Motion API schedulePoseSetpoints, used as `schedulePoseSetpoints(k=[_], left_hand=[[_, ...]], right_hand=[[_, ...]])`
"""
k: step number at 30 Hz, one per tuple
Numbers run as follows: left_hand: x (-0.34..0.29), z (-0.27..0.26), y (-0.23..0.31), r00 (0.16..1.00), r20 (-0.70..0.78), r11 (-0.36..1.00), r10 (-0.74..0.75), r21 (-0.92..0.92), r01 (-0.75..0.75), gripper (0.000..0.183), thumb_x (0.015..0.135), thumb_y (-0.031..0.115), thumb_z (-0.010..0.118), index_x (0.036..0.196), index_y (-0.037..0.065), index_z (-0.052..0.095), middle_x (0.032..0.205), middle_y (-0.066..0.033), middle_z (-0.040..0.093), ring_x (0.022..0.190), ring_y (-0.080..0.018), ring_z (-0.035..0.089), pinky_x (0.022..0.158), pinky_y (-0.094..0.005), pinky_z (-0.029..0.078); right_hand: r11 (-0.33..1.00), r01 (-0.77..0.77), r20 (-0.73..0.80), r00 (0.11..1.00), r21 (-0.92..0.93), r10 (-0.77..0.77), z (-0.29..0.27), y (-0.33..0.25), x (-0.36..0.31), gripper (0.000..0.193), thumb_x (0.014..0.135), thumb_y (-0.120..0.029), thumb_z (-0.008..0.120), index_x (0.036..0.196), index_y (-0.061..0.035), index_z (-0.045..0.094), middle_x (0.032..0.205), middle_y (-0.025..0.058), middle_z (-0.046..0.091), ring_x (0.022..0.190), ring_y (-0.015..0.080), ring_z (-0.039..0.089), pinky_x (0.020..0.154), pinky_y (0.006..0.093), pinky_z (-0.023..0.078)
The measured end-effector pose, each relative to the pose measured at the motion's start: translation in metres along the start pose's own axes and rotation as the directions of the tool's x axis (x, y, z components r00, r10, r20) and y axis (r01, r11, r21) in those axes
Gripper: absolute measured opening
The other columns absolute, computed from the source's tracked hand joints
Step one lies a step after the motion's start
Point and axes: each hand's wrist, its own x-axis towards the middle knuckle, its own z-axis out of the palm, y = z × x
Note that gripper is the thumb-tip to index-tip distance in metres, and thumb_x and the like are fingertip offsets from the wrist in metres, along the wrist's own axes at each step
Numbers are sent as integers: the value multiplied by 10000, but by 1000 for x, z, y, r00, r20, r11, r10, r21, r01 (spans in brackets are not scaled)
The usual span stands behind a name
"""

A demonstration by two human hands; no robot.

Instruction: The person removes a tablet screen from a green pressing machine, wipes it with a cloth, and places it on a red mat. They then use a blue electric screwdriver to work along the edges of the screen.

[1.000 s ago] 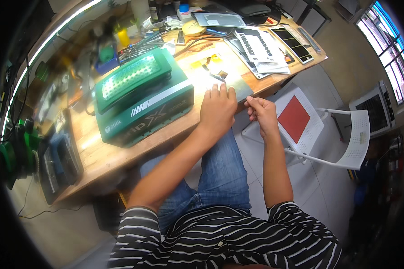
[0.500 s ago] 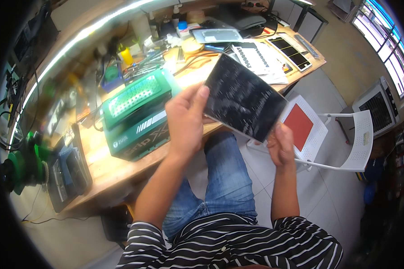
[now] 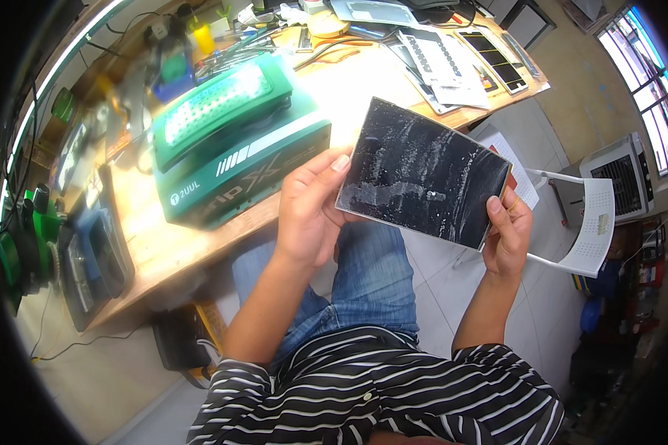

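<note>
A: Quick pass. What's in the hands?

B: One dark flat panel [image 3: 424, 174], rectangular, glossy, covered in whitish smears and scratches. Both hands are on it, held up in the air above the lap, between the person and the wooden workbench [image 3: 163, 237].

A: Left hand grip?

B: Left hand [image 3: 308, 204] is closed round the panel's left short edge. Fingers curl behind it, thumb tip lies over the front near the upper left corner. Firm hold, nothing else in it.

A: Right hand?

B: Right hand [image 3: 506, 233] pinches the lower right corner. Thumb on the front face, the other fingers wrapped behind. Closed on the panel too.

A: Panel's tilt?

B: Tilted, left end higher, right end lower, dark face toward the camera. A thin gold-coloured rim shows along the right edge.

A: Anything touching it besides hands?

B: No, clear of the bench.

A: Around it?

B: Big green machine [image 3: 234, 137] on the bench, just left of the left hand, with a lit dotted pad on top. Further back, flat grey sheets and dark panels [image 3: 453, 59], near the far right corner. Clutter of tools and bottles along the back, too blurred to tell apart. White plastic chair [image 3: 590, 226] right of the right hand, on the tiled floor. Blue jeans [image 3: 375, 282] under the panel, striped shirt [image 3: 378, 393] at the bottom.

A: Done.
</note>
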Motion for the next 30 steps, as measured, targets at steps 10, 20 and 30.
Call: schedulePoseSetpoints(k=[10, 20, 30], left_hand=[[-9, -2, -3, 997, -20, 993, 80, 87, -78, 334, 1021, 143, 536, 1269, -75, 588, 1090, -136, 709, 884, -155, 714, 754, -276, 607], [-13, -14, -18, 990, -119, 986, 79, 154, -61, 333, 1022, 109, 488, 1271, -99, 564, 1089, -183, 703, 886, -202, 735, 719, -347, 656], [-12, -13, -25, 993, -116, 993, -14, 111, 27, 420, 1028, 138, 444, 1352, -127, 473, 1197, -239, 653, 962, -256, 724, 740, -381, 655]], right_hand=[[999, 3, 5, 1000, -44, -3, 7, -9, 3, 333, 947, -80, 642, 1213, 116, 605, 1097, 139, 706, 958, 150, 680, 873, 261, 519], [982, -69, -29, 997, -176, 65, -2, -16, -5, 288, 900, -105, 669, 1110, 92, 667, 802, -22, 634, 640, 2, 465, 587, 176, 322], [981, -56, -49, 998, -184, 48, -16, -12, -6, 269, 884, -121, 655, 1075, 68, 667, 800, -25, 620, 621, 7, 465, 547, 173, 325]])
